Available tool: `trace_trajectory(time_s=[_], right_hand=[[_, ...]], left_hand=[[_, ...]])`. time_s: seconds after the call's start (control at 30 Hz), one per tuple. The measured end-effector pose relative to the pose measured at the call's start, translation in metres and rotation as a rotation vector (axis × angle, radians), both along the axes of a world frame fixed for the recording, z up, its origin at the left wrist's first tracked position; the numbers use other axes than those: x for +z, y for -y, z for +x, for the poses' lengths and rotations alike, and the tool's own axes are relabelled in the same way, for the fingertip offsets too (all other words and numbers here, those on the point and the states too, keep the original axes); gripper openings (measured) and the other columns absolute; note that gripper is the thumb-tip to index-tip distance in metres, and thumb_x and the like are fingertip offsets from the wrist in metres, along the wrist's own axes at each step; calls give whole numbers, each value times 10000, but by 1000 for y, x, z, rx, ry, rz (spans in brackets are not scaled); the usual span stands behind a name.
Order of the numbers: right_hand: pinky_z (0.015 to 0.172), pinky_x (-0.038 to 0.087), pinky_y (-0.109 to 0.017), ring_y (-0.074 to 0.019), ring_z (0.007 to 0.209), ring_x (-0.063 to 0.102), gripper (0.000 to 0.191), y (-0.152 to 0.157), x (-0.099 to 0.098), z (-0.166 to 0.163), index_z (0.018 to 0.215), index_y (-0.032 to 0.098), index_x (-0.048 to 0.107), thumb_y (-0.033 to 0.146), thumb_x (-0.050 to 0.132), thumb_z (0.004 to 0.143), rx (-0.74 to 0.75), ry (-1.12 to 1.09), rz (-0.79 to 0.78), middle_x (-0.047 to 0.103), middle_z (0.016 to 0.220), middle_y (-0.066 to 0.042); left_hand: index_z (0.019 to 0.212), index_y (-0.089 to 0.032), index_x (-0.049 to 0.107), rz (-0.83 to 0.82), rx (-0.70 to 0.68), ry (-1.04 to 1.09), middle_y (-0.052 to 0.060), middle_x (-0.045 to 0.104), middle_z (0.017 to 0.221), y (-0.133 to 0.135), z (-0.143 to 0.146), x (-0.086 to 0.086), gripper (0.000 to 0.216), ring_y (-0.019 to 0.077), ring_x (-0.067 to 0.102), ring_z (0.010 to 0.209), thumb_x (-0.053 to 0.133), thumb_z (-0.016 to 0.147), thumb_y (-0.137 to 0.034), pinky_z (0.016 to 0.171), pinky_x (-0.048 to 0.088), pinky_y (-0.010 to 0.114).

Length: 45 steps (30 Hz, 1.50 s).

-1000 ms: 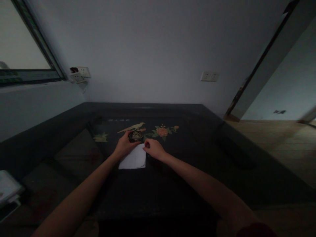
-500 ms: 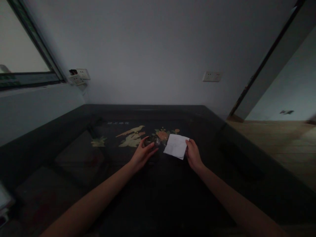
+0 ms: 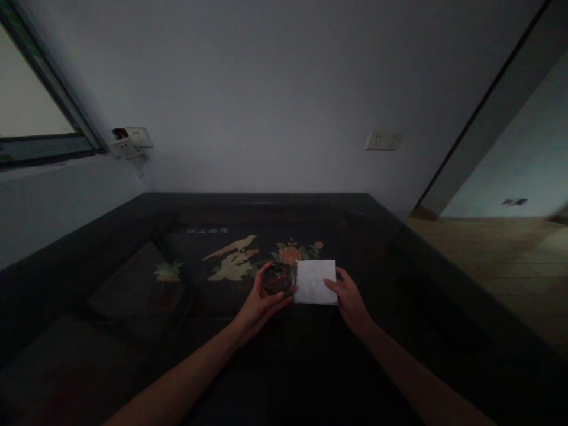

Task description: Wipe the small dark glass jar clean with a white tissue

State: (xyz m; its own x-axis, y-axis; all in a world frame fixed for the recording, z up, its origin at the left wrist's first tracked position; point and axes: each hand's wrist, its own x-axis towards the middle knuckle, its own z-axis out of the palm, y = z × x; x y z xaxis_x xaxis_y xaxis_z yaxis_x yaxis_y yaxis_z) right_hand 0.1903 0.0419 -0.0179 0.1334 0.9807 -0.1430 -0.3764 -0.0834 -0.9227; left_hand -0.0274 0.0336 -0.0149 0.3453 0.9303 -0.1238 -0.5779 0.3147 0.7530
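My left hand (image 3: 258,305) curls round a small clear glass bowl (image 3: 278,279), its thumb along the near side and its fingers at the left and far rim. The bowl looks dark because the table shows through it. Just to its right is a folded white paper napkin (image 3: 312,283), which my right hand (image 3: 349,294) grips by its right edge, thumb on top and fingers beneath. The napkin's left edge meets the bowl's right side and my left fingertips. Whether the bowl rests on the table cannot be made out in the dim light.
The glossy black table (image 3: 284,373) carries a printed bird (image 3: 235,245) and flowers (image 3: 290,254). Behind it stands a pale wall with a socket (image 3: 383,141) at right and a plugged socket (image 3: 139,137) at left. Wooden floor (image 3: 479,242) shows on the right.
Both hands have come nearer to me in view. The napkin has moved against the bowl and straightened, and my right thumb now lies further over it. The bowl is tilted more towards me.
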Motion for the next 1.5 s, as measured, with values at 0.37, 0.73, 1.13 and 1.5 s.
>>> trace_trajectory(time_s=[0.37,0.73,1.13,1.5], right_hand=[[737,525,-369,-224,761,680,324,12,19,-11,891,168,628,228,754,599,-46,-31,113,728,837,-39],[801,518,-376,-205,831,672,245,28,25,-55,940,169,658,306,661,737,-220,18,408,720,943,-59],[781,516,-357,-200,805,657,237,29,18,-43,911,180,648,344,664,741,-186,111,428,710,878,-41],[719,489,-303,-193,798,627,217,34,30,-34,930,192,653,349,626,783,-220,414,512,688,873,-37]], left_hand=[[1277,-357,402,-30,111,58,83,560,1250,10,-3,13,437,281,651,1012,561,870,-359,886,512,462],[1288,-143,469,-131,129,174,139,657,1107,26,-1,6,458,245,655,999,468,914,-407,829,545,315],[1262,-164,490,-86,10,130,113,645,1145,33,-4,7,404,261,618,1058,477,904,-351,937,479,424],[1129,-153,581,-49,-28,139,121,650,1140,31,-2,3,316,289,604,1083,504,875,-324,1013,394,520]])
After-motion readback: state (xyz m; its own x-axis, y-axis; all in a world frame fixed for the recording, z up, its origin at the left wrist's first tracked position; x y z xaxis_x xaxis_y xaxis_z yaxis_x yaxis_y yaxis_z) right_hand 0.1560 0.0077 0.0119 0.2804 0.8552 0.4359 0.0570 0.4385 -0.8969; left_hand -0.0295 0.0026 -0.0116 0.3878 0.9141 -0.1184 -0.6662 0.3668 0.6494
